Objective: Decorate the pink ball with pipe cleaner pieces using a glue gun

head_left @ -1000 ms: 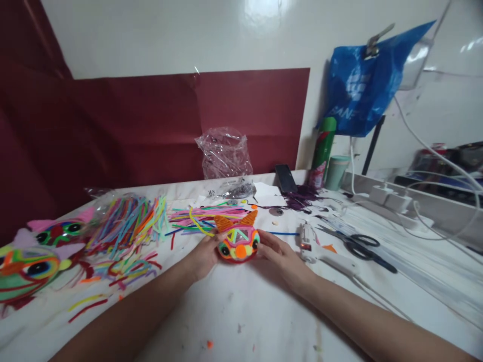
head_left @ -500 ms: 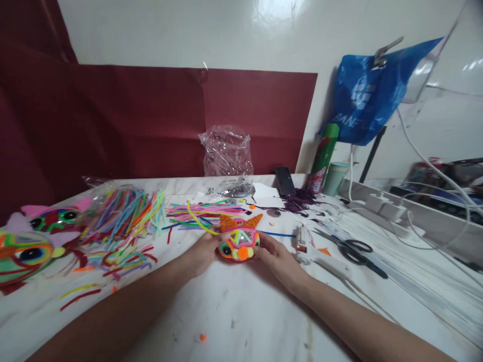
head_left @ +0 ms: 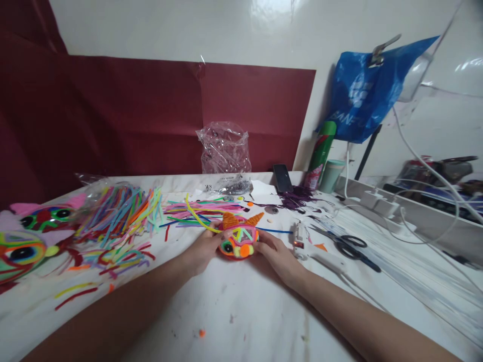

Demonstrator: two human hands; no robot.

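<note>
The left hand [head_left: 204, 249] and right hand [head_left: 275, 256] hold the toy [head_left: 239, 242] between them, fingers partly curled around opposite sides, over mid-worktop [head_left: 226, 306]. Right of them lie a glue gun [head_left: 323, 256] and scissors [head_left: 338, 240].

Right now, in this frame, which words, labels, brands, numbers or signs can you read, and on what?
"BANF", further lettering unclear: blue bag, below a white emblem.
Possibly "8K": flat clear plastic; too small to be sure.
Green can: markings too blurred to read.
</note>
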